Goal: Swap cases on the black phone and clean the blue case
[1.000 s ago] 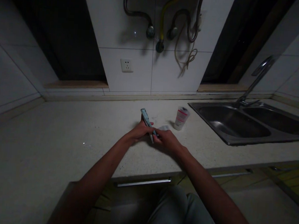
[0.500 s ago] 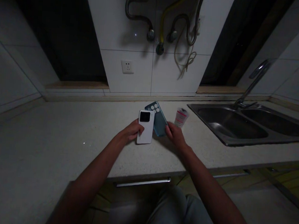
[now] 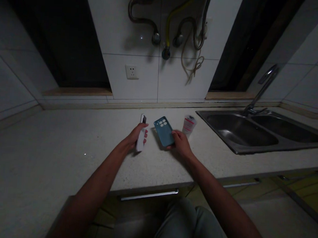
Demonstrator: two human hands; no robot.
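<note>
Phone [image 3: 140,143], turned nearly edge-on at nine o'clock from the blue case [image 3: 163,135], is clamped in the left hand [image 3: 134,136], while the right hand [image 3: 182,142] pinches that case at its four-o'clock corner, probably leaving its face uncovered, a cup [image 3: 189,124] at its two o'clock.

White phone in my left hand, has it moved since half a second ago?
Yes. Judged against the wall socket, the white phone has shifted left with your left hand, and turned nearly edge-on.
</note>
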